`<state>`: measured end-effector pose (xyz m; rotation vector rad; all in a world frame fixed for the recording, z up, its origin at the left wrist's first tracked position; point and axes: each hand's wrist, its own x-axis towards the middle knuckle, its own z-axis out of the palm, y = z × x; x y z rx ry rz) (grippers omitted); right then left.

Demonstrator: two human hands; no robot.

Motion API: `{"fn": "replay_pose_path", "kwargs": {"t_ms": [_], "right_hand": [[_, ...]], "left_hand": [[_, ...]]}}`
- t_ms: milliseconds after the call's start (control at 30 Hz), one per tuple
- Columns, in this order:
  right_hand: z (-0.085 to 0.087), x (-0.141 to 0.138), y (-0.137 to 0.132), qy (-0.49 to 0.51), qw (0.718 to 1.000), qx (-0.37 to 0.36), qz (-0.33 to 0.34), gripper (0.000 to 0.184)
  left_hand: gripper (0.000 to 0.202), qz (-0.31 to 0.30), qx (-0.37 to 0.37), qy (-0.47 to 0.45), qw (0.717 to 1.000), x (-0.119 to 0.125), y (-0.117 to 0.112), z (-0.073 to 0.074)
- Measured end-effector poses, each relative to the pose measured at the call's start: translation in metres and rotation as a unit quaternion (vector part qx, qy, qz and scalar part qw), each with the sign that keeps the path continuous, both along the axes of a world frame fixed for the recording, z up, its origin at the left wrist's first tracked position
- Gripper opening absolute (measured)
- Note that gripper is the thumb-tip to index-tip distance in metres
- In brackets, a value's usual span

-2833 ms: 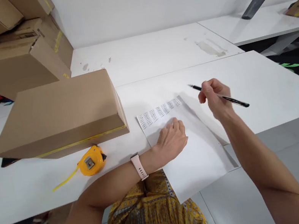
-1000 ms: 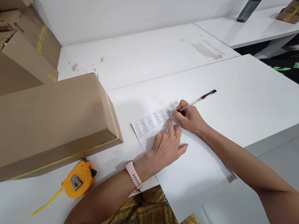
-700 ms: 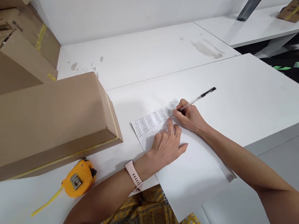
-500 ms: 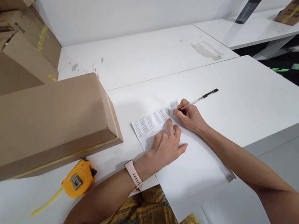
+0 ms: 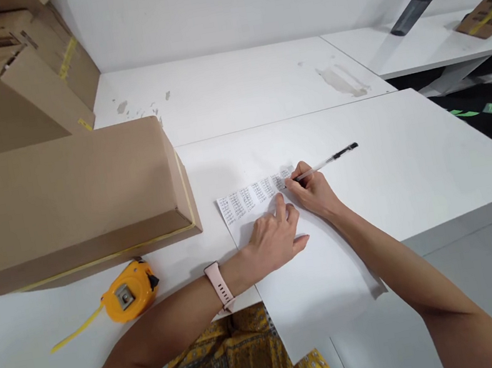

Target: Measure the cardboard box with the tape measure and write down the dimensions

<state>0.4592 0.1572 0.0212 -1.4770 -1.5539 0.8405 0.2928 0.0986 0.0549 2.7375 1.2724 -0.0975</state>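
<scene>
White laminate made up the broad flat table (image 5: 414, 167) before me. On its left side lay a long brown cardboard box (image 5: 62, 197) edged with yellow tape. Just right of it sat a white rectangular sheet of paper (image 5: 320, 279), its near end hanging over the table edge and its far end filled with small rows of handwriting. Near the box's front edge lay a round yellow tape measure (image 5: 129, 291), a short length of blade pulled out. My left hand (image 5: 275, 239) rested flat on the sheet, fingers loosely together, gripping nothing — only pressing the paper down. My right hand (image 5: 311, 188), just beside it, was pinched tight round a slim clear-barrelled, black-capped pen (image 5: 328, 161) — its tip met the written rows. A pale pink wristwatch (image 5: 219, 285) circled my left wrist.
</scene>
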Motion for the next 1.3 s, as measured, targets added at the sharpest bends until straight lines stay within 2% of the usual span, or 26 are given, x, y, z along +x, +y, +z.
{"fn": "replay_pose_path", "kwargs": {"t_ms": [1300], "right_hand": [[0.0018, 0.0002, 0.0005, -0.013, 0.999, 0.011, -0.028, 0.021]], "left_hand": [[0.063, 0.000, -0.017, -0.006, 1.000, -0.0010, 0.0000, 0.0004]]}}
